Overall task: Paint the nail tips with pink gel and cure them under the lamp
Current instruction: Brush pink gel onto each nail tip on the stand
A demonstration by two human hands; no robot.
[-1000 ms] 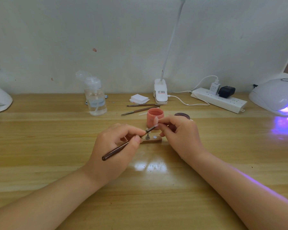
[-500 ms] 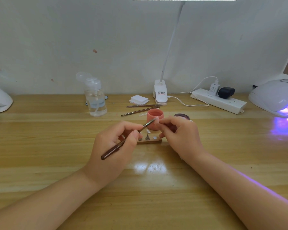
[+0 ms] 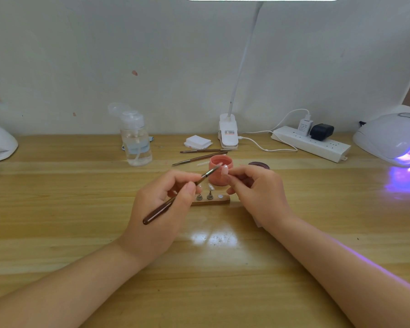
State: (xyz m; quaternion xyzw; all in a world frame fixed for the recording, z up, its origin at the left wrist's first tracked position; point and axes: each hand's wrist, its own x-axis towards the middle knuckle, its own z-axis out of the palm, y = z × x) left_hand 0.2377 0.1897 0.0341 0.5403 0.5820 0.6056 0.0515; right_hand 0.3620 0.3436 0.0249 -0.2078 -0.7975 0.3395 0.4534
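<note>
The wooden bench (image 3: 57, 233) runs wide, with bare wood near the forearms and to the far left and right of the hands. At the far right edge a white curing lamp (image 3: 388, 138) glows violet onto the wood. A power strip (image 3: 317, 145) lies left of it, then a clip lamp (image 3: 228, 134) whose base label is too small to read, and a clear pump bottle (image 3: 136, 143). The pink gel pot (image 3: 219, 172) stands open at center, just beyond a small wooden stand (image 3: 213, 201). The left hand (image 3: 161, 209) grips a dark brush (image 3: 175, 197), its bristles over the pot. The right hand (image 3: 258, 192) pinches a pale pink nail tip (image 3: 224, 170) beside the bristles.
</note>
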